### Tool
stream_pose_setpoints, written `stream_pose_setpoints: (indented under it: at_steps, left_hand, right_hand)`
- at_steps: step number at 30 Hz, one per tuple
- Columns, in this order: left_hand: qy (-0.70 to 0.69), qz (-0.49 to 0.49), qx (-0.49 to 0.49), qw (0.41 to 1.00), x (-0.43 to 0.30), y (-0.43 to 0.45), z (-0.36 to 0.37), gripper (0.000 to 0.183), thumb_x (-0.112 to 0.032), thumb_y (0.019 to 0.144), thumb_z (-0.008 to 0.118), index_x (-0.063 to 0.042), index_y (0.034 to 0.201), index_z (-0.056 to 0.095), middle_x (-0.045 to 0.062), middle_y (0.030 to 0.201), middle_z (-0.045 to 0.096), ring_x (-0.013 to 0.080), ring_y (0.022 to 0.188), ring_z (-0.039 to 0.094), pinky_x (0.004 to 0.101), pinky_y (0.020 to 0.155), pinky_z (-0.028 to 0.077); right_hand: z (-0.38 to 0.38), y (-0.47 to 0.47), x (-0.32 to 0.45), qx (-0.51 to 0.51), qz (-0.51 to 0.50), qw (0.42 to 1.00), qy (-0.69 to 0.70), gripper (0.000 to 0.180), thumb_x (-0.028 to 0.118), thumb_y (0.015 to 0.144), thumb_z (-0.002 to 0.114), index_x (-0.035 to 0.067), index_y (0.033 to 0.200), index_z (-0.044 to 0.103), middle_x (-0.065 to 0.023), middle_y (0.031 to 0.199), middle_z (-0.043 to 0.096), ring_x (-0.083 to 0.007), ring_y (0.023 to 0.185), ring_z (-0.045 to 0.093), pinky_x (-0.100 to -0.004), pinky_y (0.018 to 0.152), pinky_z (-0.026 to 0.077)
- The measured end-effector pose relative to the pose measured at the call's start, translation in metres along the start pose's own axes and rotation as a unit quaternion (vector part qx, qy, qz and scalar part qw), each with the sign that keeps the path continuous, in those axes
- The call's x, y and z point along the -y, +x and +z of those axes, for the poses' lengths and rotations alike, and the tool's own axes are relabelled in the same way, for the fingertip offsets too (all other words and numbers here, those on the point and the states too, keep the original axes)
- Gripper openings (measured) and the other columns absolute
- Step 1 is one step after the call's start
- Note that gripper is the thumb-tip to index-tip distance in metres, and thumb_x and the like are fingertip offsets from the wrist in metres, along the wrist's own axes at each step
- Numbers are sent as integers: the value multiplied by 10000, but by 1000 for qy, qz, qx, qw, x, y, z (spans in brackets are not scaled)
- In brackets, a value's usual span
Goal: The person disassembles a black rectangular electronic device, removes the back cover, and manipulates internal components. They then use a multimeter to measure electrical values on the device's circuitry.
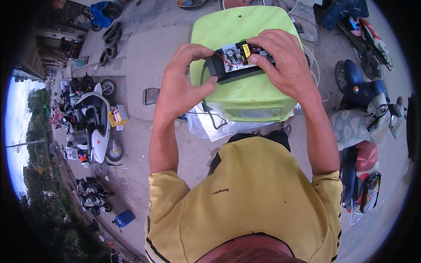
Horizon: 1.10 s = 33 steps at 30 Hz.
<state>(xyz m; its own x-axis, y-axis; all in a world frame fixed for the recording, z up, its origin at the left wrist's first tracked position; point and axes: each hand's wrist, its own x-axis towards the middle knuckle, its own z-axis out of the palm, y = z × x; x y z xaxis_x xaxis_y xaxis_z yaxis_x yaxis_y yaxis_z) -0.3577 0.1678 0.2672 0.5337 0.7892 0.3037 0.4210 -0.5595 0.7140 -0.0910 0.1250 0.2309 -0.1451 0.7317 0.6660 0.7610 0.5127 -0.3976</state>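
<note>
A black plastic case [219, 74], open at the top, rests on a lime-green plastic stool [215, 23]. Inside it, or partly lifted out, sits a populated circuit board [234, 66] with a large round capacitor, a metal heatsink and a yellow-wrapped transformer [246, 51]. Thin red wires [229, 62] loop across the board. My left hand [184, 77] spans the case's left end, forefinger at the far corner and thumb at the near edge. My right hand [279, 59] pinches the board's right part, hiding that end. A black cable [203, 70] leaves the left end and hangs down the stool's front.
Silvery-white sheeting [210, 126] shows under the stool's near side. A white scooter [98, 131] and a yellow box [117, 116] stand to the left, with tyres [111, 34] farther off. More scooters [361, 98] line the right. A white cable [315, 62] runs beside the stool.
</note>
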Motion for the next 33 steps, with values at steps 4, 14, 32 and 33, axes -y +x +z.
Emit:
stream_pose_setpoints:
  at_steps: [4, 14, 32, 33]
  left_hand:
    - [51, 11, 6, 999, -12, 4, -1, 529, 78, 696, 766, 13, 1212, 666, 111, 1195, 656, 232, 1138, 665, 370, 1078, 506]
    - [97, 13, 5, 995, -15, 8, -4, 454, 1, 721, 781, -9, 1160, 670, 127, 1132, 668, 297, 1091, 676, 390, 993, 533]
    - [76, -2, 52, 996, -15, 8, -5, 463, -6, 745, 781, -10, 1194, 666, 125, 1166, 663, 317, 1119, 683, 395, 1008, 534]
    - [86, -6, 56, 995, -15, 8, -4, 487, 10, 741, 786, -18, 1212, 666, 118, 1194, 656, 296, 1145, 667, 394, 1027, 523]
  right_hand:
    - [1, 0, -1, -6, -1, 1000, 6, 295, 224, 898, 781, 61, 1138, 729, -81, 1043, 691, -297, 1111, 632, -447, 1010, 431]
    - [3, -1, -3, -10, -3, 1000, 12, 289, 213, 885, 787, 65, 1127, 727, -79, 1057, 684, -292, 1129, 627, -444, 1019, 427]
    - [0, -3, -3, -9, 4, 1000, 27, 305, 181, 855, 804, 63, 1127, 727, -80, 1058, 684, -303, 1132, 622, -446, 1019, 428]
    - [0, -3, -4, -9, 3, 999, 30, 305, 179, 853, 805, 65, 1126, 729, -79, 1059, 684, -302, 1133, 622, -446, 1019, 427]
